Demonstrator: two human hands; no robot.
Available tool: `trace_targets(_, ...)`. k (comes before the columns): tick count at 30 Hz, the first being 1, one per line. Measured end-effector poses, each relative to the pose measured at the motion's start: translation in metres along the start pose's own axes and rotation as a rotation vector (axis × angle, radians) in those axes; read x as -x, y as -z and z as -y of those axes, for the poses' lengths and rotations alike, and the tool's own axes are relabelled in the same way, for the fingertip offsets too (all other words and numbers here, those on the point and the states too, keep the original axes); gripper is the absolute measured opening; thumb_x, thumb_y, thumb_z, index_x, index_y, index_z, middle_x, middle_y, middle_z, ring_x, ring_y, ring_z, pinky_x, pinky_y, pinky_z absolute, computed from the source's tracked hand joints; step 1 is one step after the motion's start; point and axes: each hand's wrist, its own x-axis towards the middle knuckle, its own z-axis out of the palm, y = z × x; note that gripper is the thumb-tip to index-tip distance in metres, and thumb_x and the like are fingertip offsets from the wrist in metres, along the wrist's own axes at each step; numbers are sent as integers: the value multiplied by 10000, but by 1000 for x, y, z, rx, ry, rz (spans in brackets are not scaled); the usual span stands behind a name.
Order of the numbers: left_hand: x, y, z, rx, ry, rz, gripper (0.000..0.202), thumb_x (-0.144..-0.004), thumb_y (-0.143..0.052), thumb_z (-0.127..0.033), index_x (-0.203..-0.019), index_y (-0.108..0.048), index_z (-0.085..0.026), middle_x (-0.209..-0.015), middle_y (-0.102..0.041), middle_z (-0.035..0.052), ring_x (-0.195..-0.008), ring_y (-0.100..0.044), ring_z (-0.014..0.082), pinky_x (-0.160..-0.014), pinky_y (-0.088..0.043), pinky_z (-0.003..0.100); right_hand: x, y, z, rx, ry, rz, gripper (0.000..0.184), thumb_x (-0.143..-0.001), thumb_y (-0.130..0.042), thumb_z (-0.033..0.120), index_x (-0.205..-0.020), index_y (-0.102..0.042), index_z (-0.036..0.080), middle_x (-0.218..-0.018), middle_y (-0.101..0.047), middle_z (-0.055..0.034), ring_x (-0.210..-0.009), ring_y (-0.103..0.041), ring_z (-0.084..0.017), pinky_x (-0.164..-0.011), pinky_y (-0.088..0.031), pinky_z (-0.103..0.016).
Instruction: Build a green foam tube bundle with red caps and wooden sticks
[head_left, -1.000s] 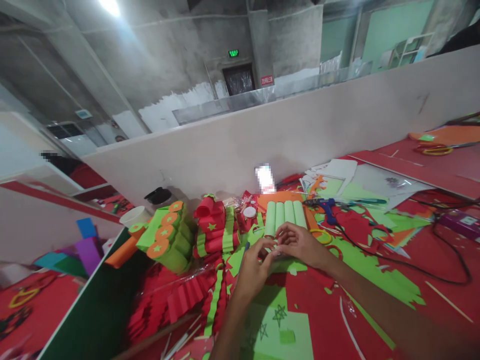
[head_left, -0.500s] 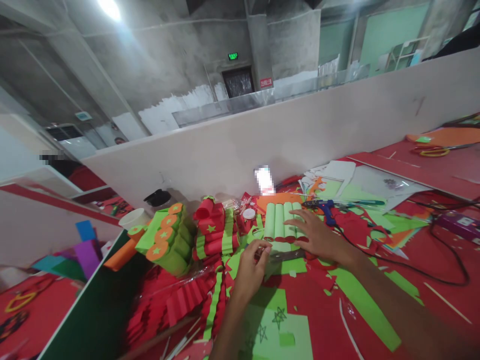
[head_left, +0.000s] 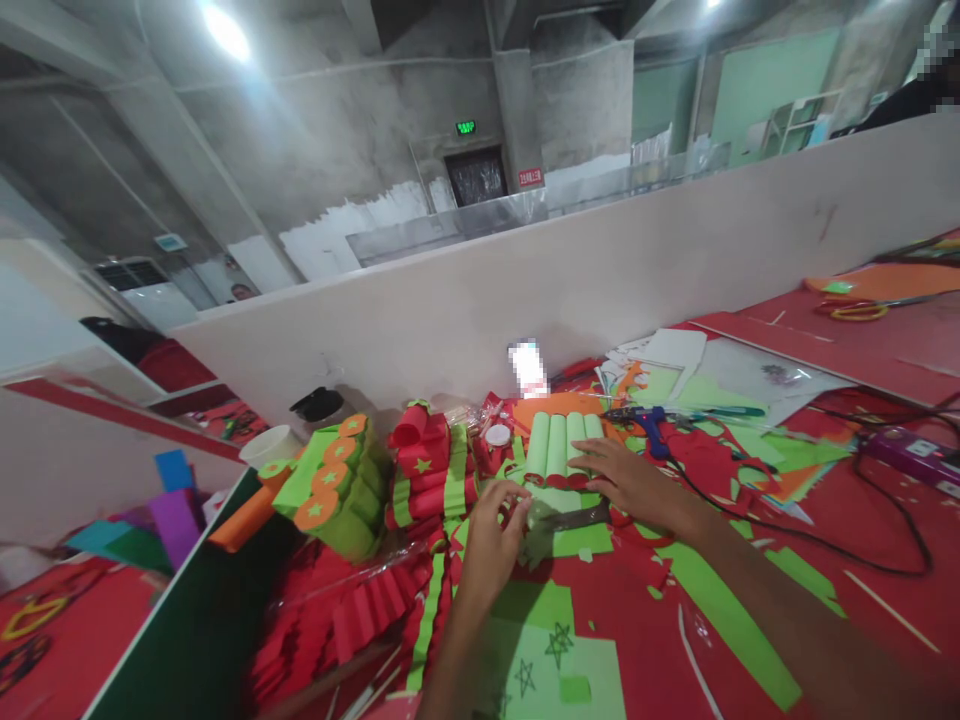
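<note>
Several light green paper tubes with red ends lie side by side in a row. My right hand rests against the row's right end, fingers stretched out and spread. My left hand is just below and left of the tubes. Its thumb and fingers are curled together; whatever they may pinch is too small to make out. Between the hands, scissors with dark blades and a red handle lie on green paper. Below my left hand is a green sheet with stars drawn on it.
Left stand a green tube bundle with orange, starred ends and a red tube bundle. A blue glue gun lies right of the tubes, its black cord trailing right. Behind are a glowing phone and a white partition.
My left hand has shifted slightly left, its fingertips drawing back from the tubes. My right hand stays at the tubes, its fingers lying lower and flatter. The view has tilted a little.
</note>
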Motion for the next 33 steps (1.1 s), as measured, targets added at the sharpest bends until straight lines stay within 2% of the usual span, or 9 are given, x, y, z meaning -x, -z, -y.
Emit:
trace_targets(6, -2, 6, 1, -6, -52, -119, 104, -853, -517, -254, -820, -590, -188, -936, -594, 49, -925, -553, 182, -801, -428, 282, -3, 9, 4, -19, 2, -86, 322, -886, -494, 259, -1194, -589, 259, -1281, -565, -64, -1215, -467, -253, -1040, -352, -466)
trace_targets(12, -3, 9, 6, -4, -32, -156, 98, -856, -527, -256, -849, -597, -187, -1043, -568, 65, -1021, -534, 190, -855, -423, 300, -9, 14, 7, -74, -43, -191, 251, -897, -465, 224, -1091, -623, 243, -1075, -666, -61, -1046, -575, -234, -944, -434, -434)
trace_targets(19, -2, 6, 9, 3, -3, -132, 127, -857, -527, -279, -857, -621, -194, -1135, -553, 78, -1098, -519, 203, -883, -424, 312, -8, -4, -12, 9, -1, -165, 321, -884, -485, 230, -1188, -582, 256, -1269, -573, -62, -1208, -465, -240, -1051, -325, -474)
trace_targets(25, -1, 5, 10, -5, 1, -99, 141, -869, -512, -299, -870, -610, -198, -1162, -533, 82, -1142, -498, 209, -919, -412, 329, -4, -19, -23, 79, -1, -43, 478, -847, -571, 337, -1316, -483, 311, -1454, -370, -44, -1355, -265, -277, -1065, -299, -505)
trace_targets(29, -1, 5, 9, 7, 6, -66, 145, -866, -513, -303, -865, -613, -199, -1172, -528, 90, -1152, -490, 219, -895, -426, 328, -6, -22, -23, 49, 3, -125, 359, -884, -505, 268, -1238, -557, 279, -1382, -470, -49, -1317, -345, -256, -1072, -303, -501)
trace_targets(33, 0, 5, 8, 9, 18, -46, 143, -864, -515, -302, -853, -614, -200, -1201, -513, 92, -1156, -488, 222, -888, -432, 329, -10, -20, -21, -3, 31, -185, 318, -871, -512, 239, -1177, -598, 262, -1282, -569, -51, -1257, -430, -253, -1048, -342, -507)
